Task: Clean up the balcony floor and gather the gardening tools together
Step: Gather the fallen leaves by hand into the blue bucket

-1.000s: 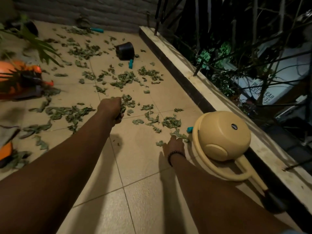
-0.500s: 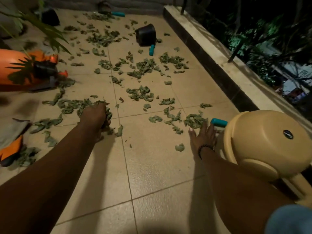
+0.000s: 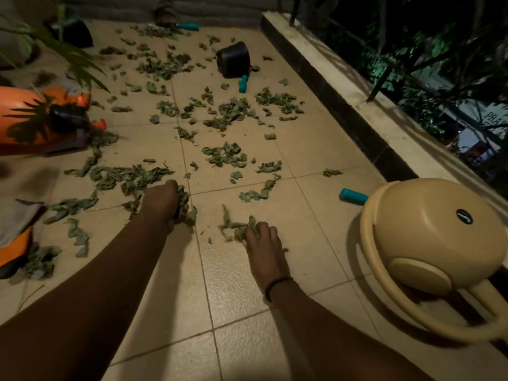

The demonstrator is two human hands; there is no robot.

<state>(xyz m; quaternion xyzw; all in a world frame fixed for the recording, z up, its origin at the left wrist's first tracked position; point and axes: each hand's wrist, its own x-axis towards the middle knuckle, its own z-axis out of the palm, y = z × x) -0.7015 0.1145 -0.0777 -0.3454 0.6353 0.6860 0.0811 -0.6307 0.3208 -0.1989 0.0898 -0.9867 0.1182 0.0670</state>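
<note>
Dry green leaves (image 3: 225,155) lie scattered over the beige tiled balcony floor (image 3: 247,298). My left hand (image 3: 165,202) grips a bunch of leaves at the floor's middle. My right hand (image 3: 262,243), with a dark bead bracelet at the wrist, curls its fingers round a small clump of leaves just to the right. A beige watering can (image 3: 428,243) lies on its side at the right. A teal tool handle (image 3: 353,195) pokes out beside the can. Another teal handle (image 3: 243,83) lies by a tipped black pot (image 3: 233,59), and a third teal handle (image 3: 188,26) rests at the far wall.
An orange sprayer (image 3: 41,119) lies at the left under a plant's leaves (image 3: 68,53). Grey and orange cloth (image 3: 16,232) sits at the left edge. A raised ledge (image 3: 357,100) with railing runs along the right. A second black pot (image 3: 74,33) stands far left.
My right hand has drawn back from the watering can toward me, sweeping leaves into a clump under its fingers. My left hand keeps its bunch and has moved slightly right. The camera has tilted down.
</note>
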